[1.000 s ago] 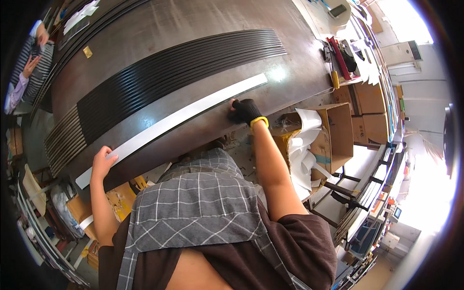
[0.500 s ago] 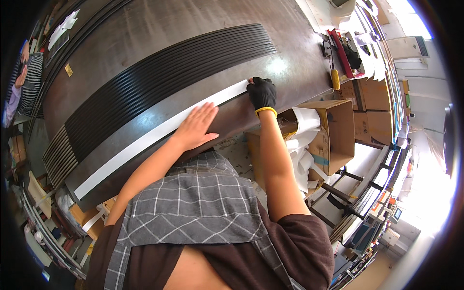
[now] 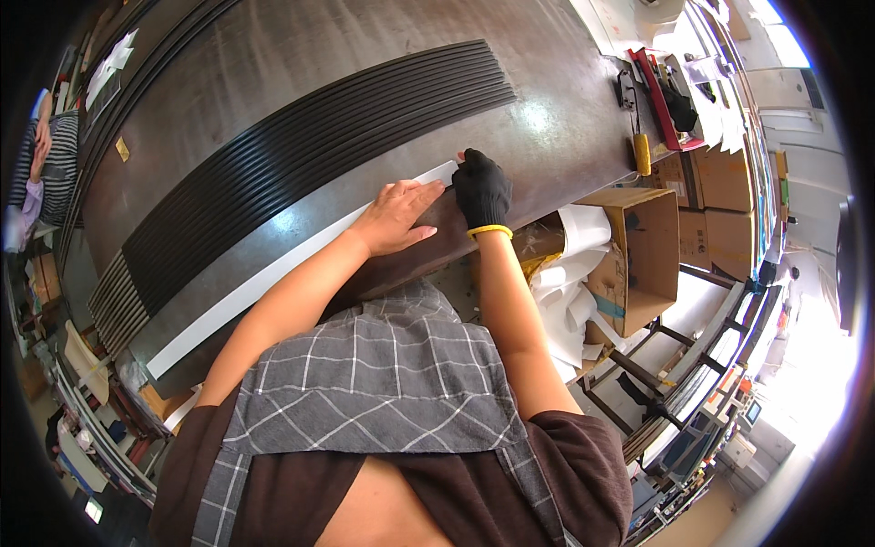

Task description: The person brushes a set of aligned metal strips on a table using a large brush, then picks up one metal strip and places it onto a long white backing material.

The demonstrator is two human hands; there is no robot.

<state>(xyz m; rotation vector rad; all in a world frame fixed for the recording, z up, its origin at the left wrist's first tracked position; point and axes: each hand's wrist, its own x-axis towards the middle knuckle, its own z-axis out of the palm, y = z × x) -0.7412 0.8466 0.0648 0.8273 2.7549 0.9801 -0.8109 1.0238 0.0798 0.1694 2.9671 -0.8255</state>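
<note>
A long white strip (image 3: 260, 290) lies along the near edge of the dark table, running from lower left to the middle. At its right end my right hand (image 3: 481, 191), in a black glove with a yellow cuff, is closed with its fingertips on the strip. My bare left hand (image 3: 394, 219) rests on the strip just left of the glove. Its fingers are stretched toward that same end, the tips close to the gloved hand. Beyond the strip, several black ribbed bars (image 3: 319, 137) lie side by side, their left ends lighter.
An open cardboard box (image 3: 652, 260) with white sheet scraps (image 3: 567, 305) stands right of the table. A yellow-handled tool (image 3: 642, 155) and a red tray (image 3: 663, 109) lie at the table's right edge. Another person's hands (image 3: 41, 141) show at far left.
My left hand has slid right along the strip toward its end, near the glove. My right hand, still at the strip's end, has shifted slightly left.
</note>
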